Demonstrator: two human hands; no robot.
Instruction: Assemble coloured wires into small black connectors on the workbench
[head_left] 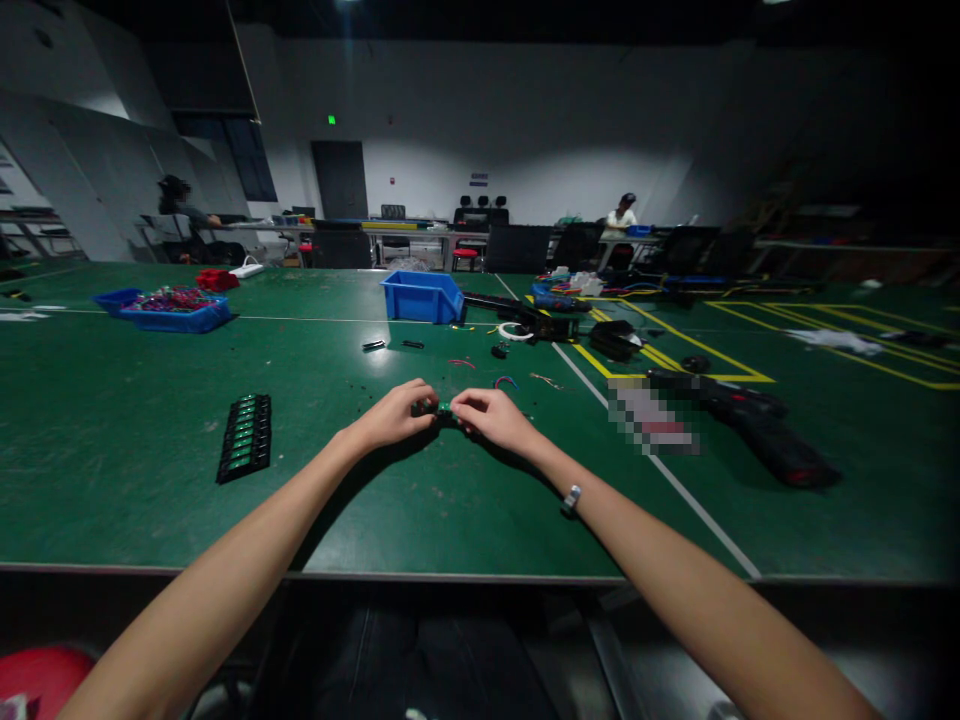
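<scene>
Above the table's middle, my left hand [403, 413] is closed, thumb and fingers pinching a small black-and-green piece [444, 408]. My right hand [491, 416] pinches the same piece from its other end. The piece looks like a little circuit board in a black housing, though fingers cover most of it. To the left lies a row of black housings with green boards [244, 438], set side by side. Just beyond my hands are short red and blue wires [506, 382] and two small dark strips, one of them a black strip [412, 344].
A blue bin [424, 297] stands at the back of the green table [360, 520]. Further left, a blue tray [180, 316] holds many coloured wires. At right lie a black power tool [772, 435], a blurred-out flat item [651, 415] and yellow tape lines. Two people sit in the background.
</scene>
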